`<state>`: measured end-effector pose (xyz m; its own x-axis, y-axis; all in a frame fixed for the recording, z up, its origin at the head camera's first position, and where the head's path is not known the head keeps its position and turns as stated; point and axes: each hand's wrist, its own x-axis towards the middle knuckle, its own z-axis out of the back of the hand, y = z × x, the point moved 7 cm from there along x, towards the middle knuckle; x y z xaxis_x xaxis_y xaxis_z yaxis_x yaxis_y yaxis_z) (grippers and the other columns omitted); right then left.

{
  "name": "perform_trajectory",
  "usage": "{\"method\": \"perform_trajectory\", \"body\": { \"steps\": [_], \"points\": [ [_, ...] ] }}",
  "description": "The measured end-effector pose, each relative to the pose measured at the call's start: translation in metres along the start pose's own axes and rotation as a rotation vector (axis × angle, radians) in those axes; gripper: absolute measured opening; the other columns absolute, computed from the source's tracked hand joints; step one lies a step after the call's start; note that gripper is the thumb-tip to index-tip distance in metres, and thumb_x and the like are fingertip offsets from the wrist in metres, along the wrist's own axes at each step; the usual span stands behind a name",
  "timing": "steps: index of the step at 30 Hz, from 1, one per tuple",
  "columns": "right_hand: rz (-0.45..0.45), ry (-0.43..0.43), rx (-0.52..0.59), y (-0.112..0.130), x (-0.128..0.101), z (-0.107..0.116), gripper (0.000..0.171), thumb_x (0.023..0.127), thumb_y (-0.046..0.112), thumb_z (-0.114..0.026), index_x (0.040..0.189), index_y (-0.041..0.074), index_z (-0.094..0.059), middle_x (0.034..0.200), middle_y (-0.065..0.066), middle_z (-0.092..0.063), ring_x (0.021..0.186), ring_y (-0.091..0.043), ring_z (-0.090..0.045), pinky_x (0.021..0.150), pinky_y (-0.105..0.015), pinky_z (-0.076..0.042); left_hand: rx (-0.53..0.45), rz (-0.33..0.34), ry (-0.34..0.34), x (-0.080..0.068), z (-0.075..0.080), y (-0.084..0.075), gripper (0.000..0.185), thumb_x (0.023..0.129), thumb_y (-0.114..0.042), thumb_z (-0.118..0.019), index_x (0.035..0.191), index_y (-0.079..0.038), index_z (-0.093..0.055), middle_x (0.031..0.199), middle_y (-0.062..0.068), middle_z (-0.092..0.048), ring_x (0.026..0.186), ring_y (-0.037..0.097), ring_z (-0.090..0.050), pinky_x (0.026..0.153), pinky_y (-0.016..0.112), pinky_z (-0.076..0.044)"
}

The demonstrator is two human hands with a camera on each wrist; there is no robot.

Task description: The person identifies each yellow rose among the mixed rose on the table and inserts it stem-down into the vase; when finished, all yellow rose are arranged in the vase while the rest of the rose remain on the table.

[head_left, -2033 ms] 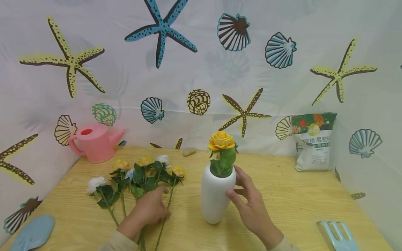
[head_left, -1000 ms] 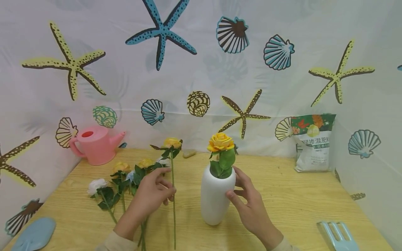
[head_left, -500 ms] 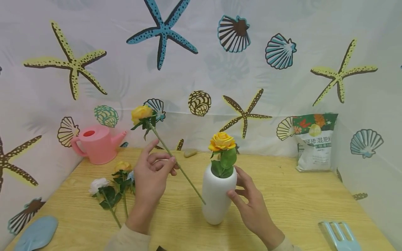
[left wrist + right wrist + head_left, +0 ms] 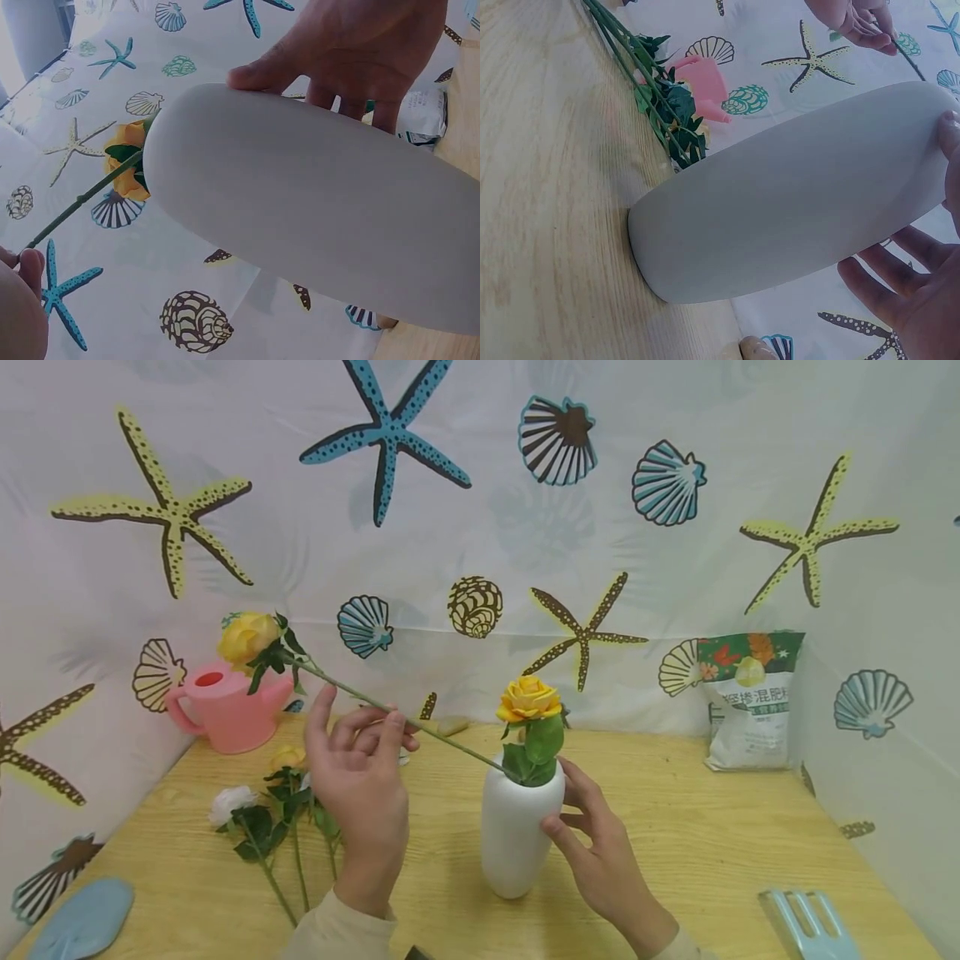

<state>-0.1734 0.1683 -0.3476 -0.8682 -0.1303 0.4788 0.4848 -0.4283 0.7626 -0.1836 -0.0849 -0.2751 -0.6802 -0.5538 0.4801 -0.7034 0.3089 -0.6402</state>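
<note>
My left hand (image 4: 363, 768) pinches the stem of a yellow rose (image 4: 250, 639) between thumb and fingers. The rose slants, bloom up to the left, and its stem end is at the mouth of the white vase (image 4: 517, 839). Whether the end is inside the rim is hard to tell. Another yellow rose (image 4: 528, 699) stands upright in the vase, its leaves just above the rim. My right hand (image 4: 603, 852) holds the vase's right side, thumb in front and fingers behind. In the left wrist view the held stem (image 4: 82, 199) reaches the vase's mouth.
On the table's left lie more flowers, including a white rose (image 4: 232, 804). Behind them stands a pink watering can (image 4: 234, 714). A blue shovel (image 4: 82, 918) is front left, a blue fork (image 4: 810, 922) front right. A printed bag (image 4: 752, 702) and a stone (image 4: 452, 726) are at the back.
My left hand has picked a yellow rose off the pile, raised it and tilted its bloom left, bringing its stem end to the vase's mouth. The right hand and the vase have stayed put.
</note>
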Motion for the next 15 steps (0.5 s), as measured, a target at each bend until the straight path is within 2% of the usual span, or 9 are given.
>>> {"method": "perform_trajectory", "body": {
  "steps": [6,15],
  "points": [
    [0.036,-0.005,-0.003,0.001,0.001,0.001,0.064,0.097,0.007,-0.065,0.154,0.016,-0.038,0.132,-0.012,-0.064,0.115,-0.015,-0.064,0.089,-0.033,-0.059,0.011,-0.036,0.027,-0.006,-0.006,0.008,0.069,0.09,0.011,-0.067,0.15,-0.002,-0.035,0.097,0.006,-0.062,0.073,0.014,-0.067,0.066,0.024,-0.058],
    [0.033,0.001,0.006,0.0,0.001,-0.001,0.063,0.098,0.007,-0.065,0.154,0.016,-0.038,0.131,-0.013,-0.065,0.115,-0.018,-0.064,0.089,-0.033,-0.058,0.055,-0.034,0.148,-0.017,-0.022,0.018,0.07,0.089,0.013,-0.066,0.15,0.001,-0.034,0.098,0.0,-0.061,0.078,0.01,-0.067,0.067,0.022,-0.058]
  ]
}}
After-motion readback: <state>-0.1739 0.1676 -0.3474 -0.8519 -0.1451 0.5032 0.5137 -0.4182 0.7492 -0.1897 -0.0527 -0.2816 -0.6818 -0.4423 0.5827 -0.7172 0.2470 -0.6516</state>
